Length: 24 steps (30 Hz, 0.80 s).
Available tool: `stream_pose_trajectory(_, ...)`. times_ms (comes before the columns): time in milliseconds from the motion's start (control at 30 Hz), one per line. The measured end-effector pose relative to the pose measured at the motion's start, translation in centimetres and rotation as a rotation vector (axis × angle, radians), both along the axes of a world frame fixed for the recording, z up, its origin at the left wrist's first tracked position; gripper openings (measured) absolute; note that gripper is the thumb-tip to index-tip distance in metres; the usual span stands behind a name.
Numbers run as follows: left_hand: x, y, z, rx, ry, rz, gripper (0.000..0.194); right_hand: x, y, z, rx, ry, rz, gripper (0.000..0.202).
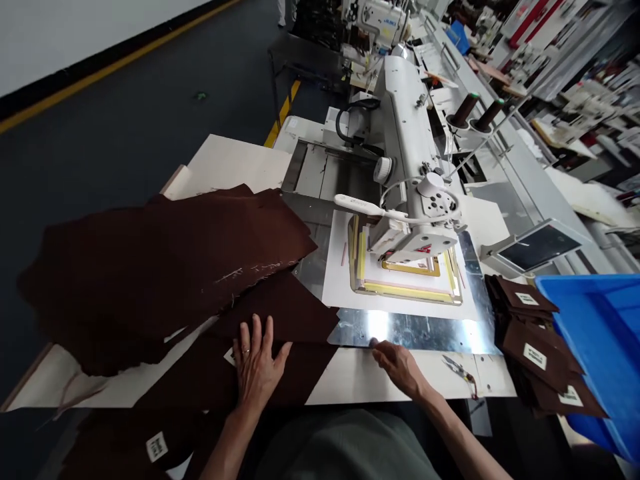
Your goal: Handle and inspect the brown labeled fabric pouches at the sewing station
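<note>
My left hand (257,365) lies flat, fingers spread, on a dark brown fabric piece (293,320) at the table's near edge. My right hand (399,366) rests at the front edge of the shiny metal plate (425,331), fingertips touching it and holding nothing. On that plate lies a white template sheet (340,280) with a yellow-edged clamp frame (407,288) under the head of the white sewing machine (410,167).
A large pile of brown fabric (160,267) covers the table's left side. Small snips (460,370) lie right of my right hand. Stacked brown labelled pieces (535,347) sit beside a blue bin (600,347). A touchscreen panel (537,247) stands at right.
</note>
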<state>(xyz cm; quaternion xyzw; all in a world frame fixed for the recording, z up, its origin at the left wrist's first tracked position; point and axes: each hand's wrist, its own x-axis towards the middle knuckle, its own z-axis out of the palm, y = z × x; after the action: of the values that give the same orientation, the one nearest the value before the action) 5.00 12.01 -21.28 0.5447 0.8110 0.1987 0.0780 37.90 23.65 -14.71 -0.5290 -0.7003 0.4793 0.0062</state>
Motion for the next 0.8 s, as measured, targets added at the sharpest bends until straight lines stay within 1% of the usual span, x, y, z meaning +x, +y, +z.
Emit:
stream_pose_trajectory(133,-2.2,-0.5,0.7,0.034,-0.034,-0.026,0.074,-1.9,-2.1,-0.1,0.008,-0.037,-0.003,0.053)
stream_pose_trajectory(267,-3.7,-1.5,1.0,0.058,-0.049,-0.018,0.069,-3.3,-3.5,-0.1,0.004,-0.044,0.055,0.053)
stream_pose_trajectory(400,-3.9,-2.4,0.3,0.099,-0.018,0.022,0.065,-4.1,-3.9,0.0,0.022,-0.040,0.134,0.046)
stream_pose_trajectory(467,-3.6,-2.5,0.0,0.121,0.003,0.044,0.063,-3.9,-3.7,-0.1,0.043,-0.034,0.164,0.043)
stream_pose_trajectory(533,-3.2,-2.4,0.3,0.148,0.027,0.068,0.061,-3.1,-3.3,-0.3,0.062,-0.025,0.189,0.039)
stream_pose_trajectory(600,-2.4,-2.4,1.2,0.190,0.042,0.104,0.060,-1.5,-2.9,-0.5,0.073,-0.010,0.210,0.037)
stream_pose_trajectory(667,-0.7,-3.1,2.4,0.258,0.019,0.159,0.061,0.7,-2.5,-0.6,0.077,0.009,0.220,0.035)
stream_pose_trajectory(733,2.3,-4.5,3.5,0.333,-0.055,0.225,0.060,3.4,-2.2,-0.6,0.070,0.033,0.215,0.035)
stream_pose_trajectory(767,4.3,-5.4,4.0,0.352,-0.101,0.266,0.057,4.9,-2.1,-0.6,0.063,0.043,0.206,0.035)
stream_pose_trajectory(800,6.5,-6.4,4.4,0.327,-0.153,0.273,0.055,6.4,-2.1,-0.6,0.054,0.053,0.192,0.035)
